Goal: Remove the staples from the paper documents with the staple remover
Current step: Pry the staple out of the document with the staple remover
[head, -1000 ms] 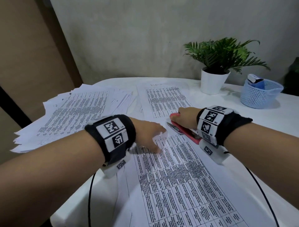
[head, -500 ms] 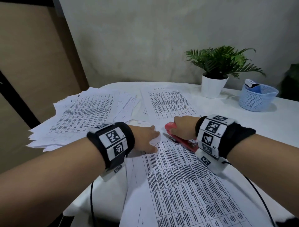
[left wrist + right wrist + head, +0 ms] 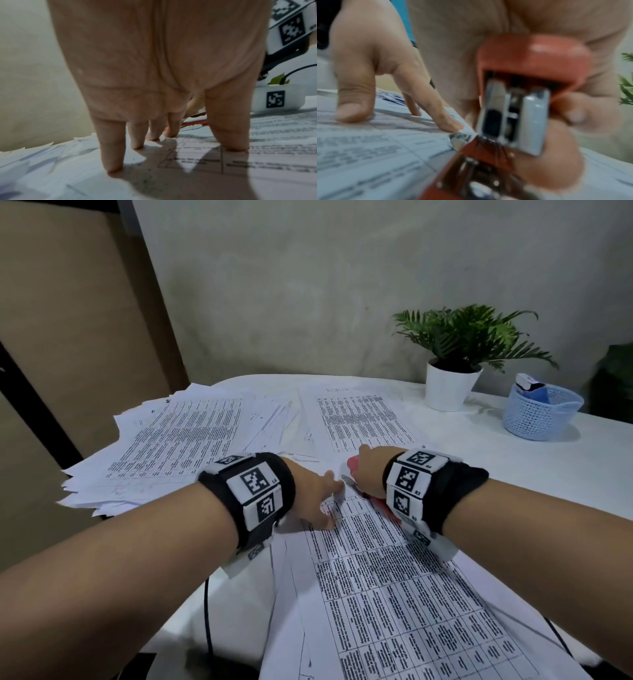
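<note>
Head view: two hands, one red staple remover (image 3: 352, 465), three paper piles

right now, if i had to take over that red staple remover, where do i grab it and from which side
Grip the red body of the staple remover from above and behind, as the right hand does now, palm over the top and fingers curled round its sides. Its metal nose points at the document corner held down by the left hand, so that end should probably stay free.
</note>
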A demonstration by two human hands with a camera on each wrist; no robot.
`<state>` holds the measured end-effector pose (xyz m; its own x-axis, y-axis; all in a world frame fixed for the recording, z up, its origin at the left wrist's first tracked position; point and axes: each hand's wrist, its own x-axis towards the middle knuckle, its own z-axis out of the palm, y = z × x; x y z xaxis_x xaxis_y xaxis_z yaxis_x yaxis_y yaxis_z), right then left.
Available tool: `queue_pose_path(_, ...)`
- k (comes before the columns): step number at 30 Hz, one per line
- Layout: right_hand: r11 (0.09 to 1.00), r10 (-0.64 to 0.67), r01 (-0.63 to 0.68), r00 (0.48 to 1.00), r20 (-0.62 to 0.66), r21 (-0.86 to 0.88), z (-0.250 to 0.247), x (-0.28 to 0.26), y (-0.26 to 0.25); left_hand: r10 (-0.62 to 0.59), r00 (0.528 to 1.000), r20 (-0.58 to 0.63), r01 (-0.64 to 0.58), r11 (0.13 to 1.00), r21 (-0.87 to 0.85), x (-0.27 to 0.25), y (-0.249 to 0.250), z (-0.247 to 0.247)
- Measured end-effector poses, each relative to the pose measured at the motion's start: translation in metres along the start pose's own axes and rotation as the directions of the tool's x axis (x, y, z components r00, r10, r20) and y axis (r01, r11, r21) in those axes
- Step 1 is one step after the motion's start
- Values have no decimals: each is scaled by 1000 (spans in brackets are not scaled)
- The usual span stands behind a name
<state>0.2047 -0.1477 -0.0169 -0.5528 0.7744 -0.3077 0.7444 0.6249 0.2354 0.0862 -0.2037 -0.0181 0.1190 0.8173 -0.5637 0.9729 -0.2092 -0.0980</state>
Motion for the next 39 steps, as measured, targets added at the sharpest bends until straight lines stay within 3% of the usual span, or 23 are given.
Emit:
queue_pose_path(5, 976, 12, -7, 1000, -19, 219, 2, 6, 18, 18, 998, 68, -20, 999, 30, 0, -2, -2)
queue_pose_path(9, 975, 7, 4, 999, -49, 221, 6, 13, 17, 26, 998, 64, -28, 999, 40, 2, -1, 0)
queue_pose_path(14, 966, 88, -75, 995, -41, 249, 11, 18, 7, 36, 998, 60, -38, 999, 36, 1, 3, 0)
queue_pose_path(23, 998, 60, -60, 998, 15, -1, 5, 19, -3, 26, 997, 78, -30, 998, 49, -1, 2, -1)
queue_pose_path(27, 986, -12, 10, 1000, -9, -166, 8, 28, -5, 23, 997, 75, -27, 998, 53, -4, 4, -3)
queue_pose_path(34, 999, 17, -18, 999, -30, -32, 4, 27, -5, 5, 997, 79, -9, 998, 55, -2, 2, -3)
queue_pose_path(39, 968, -24, 35, 999, 49, -247, 0, 33, -10, -8, 997, 72, 4, 999, 48, -1, 3, -2)
